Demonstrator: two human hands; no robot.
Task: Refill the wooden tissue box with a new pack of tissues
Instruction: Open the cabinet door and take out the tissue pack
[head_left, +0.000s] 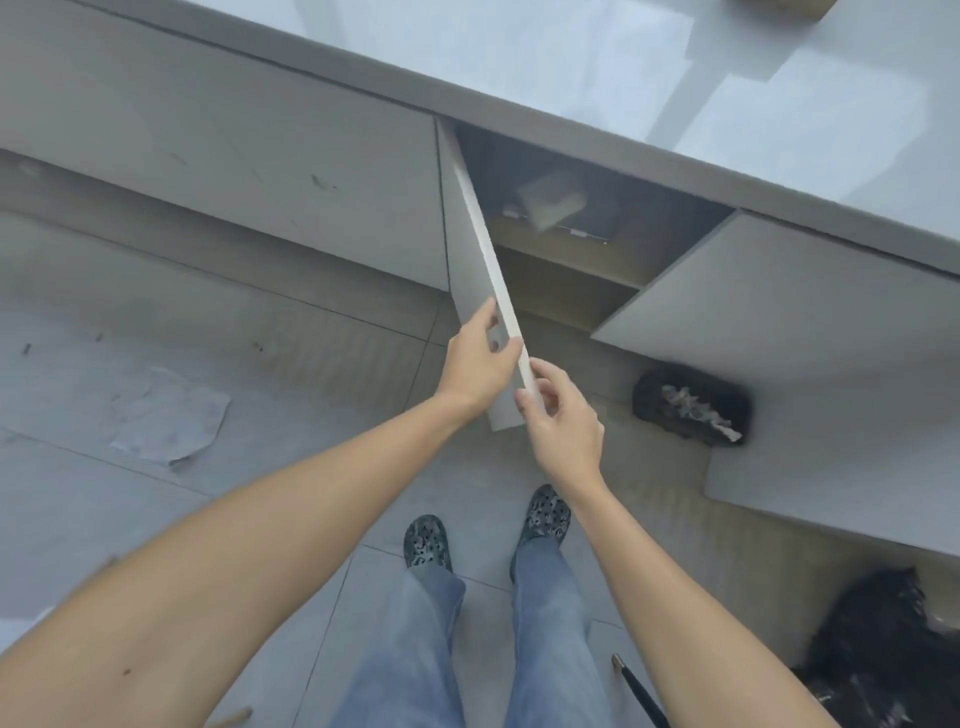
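Both hands on the open cabinet door (480, 270) edge, left hand (480, 364) w/ fingers wrapped round it, right hand (563, 415) pinching it narrow; pale tissue pack (550, 200), blurry, sits on the shelf inside nr the back, so door swinging back could block the reach.
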